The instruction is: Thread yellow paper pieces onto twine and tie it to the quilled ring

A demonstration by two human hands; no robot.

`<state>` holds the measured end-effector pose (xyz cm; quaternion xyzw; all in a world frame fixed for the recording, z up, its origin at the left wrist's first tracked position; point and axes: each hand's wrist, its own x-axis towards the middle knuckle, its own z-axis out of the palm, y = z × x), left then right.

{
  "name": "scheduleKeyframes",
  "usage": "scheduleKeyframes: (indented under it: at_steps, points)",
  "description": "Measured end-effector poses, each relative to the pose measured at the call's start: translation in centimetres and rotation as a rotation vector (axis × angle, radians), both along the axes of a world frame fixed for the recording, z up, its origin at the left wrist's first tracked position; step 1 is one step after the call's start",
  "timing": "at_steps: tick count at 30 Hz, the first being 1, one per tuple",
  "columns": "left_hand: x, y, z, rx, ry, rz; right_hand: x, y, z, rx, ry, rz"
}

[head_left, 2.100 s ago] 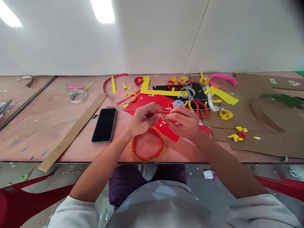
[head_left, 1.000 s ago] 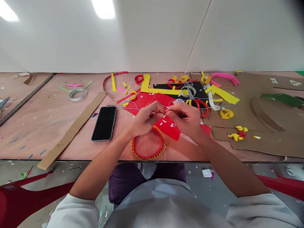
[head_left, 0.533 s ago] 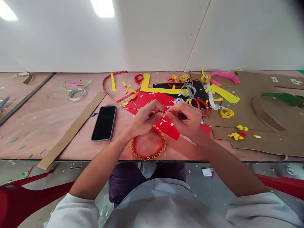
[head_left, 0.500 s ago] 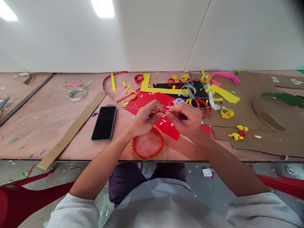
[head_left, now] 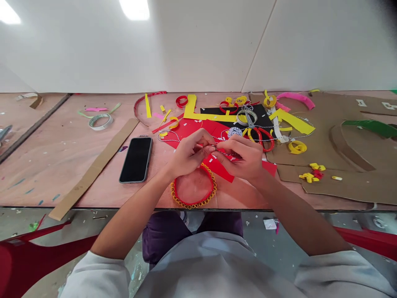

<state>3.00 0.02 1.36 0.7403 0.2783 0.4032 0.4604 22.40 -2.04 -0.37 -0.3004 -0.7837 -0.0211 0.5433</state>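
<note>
Left hand [head_left: 192, 152]: thumb and forefinger pinched on a small piece [head_left: 214, 147]; remaining fingers curled.
Right hand [head_left: 243, 155]: fingertips closed on the same small piece, meeting the left ones.
Small piece: in mid-grip above the worktop [head_left: 40, 165], nearer its front edge than its ends; mostly hidden by fingers, make uncertain, possibly part of the cord.
Step in hand: judged to be fine fingertip work, both hands working one tiny item.
Next move calls for: by judgement, a steady left pinch and small, light adjustments from the right; a hard tug could pull the item loose.
Red band with yellow coils [head_left: 195, 205]: closed ring, lying below the left hand, close to the worktop's front edge; untouched by the fingertips.
Red paper [head_left: 223, 169]: beneath and beyond the hands, scattered with white scraps.
Black-and-white cord [head_left: 235, 131]: wound bundle just beyond the right hand, loose lengths trailing to both sides.
Scissors [head_left: 259, 133]: red handles beside the bundle.
Phone [head_left: 135, 159]: left of the hands, screen dark.
Cardboard strip [head_left: 96, 165]: slanting, near end overhanging the front edge.
Tape roll [head_left: 101, 127]: left of the strip's far end, towards the back edge.
Yellow L-shaped paper [head_left: 190, 108]: near the back edge.
Cardboard sheet [head_left: 325, 107]: covering the right end.
Folded bits [head_left: 314, 171]: yellow and red, clustered on the sheet's front part.
</note>
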Motion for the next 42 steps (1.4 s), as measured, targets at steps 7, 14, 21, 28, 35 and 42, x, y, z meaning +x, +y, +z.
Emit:
scheduleKeyframes:
  at_steps: [7, 14, 21, 28, 35, 42]
  points:
    - [-0.01, -0.22, 0.32, -0.052, -0.007, -0.023, 0.06, -0.20, 0.44, -0.174, 0.098, 0.049]
    - [0.04, -0.22, 0.25, -0.038, 0.011, 0.030, 0.19, -0.23, 0.31, -0.304, 0.106, 0.056]
    - [0.01, -0.18, 0.16, -0.079, -0.027, -0.022, 0.31, -0.21, 0.48, -0.390, 0.130, 0.120]
    - [0.01, -0.05, -0.12, -0.061, -0.016, -0.005, 0.38, -0.04, 0.70, -0.442, 0.115, 0.180]
    - [-0.13, -0.08, -0.08, 0.190, 0.067, 0.104, 0.34, 0.14, 0.69, -0.553, 0.200, 0.193]
    - [-0.30, 0.14, -0.34, 0.742, 0.212, 0.278, 0.12, 0.27, 0.65, -0.631, 0.247, 0.176]
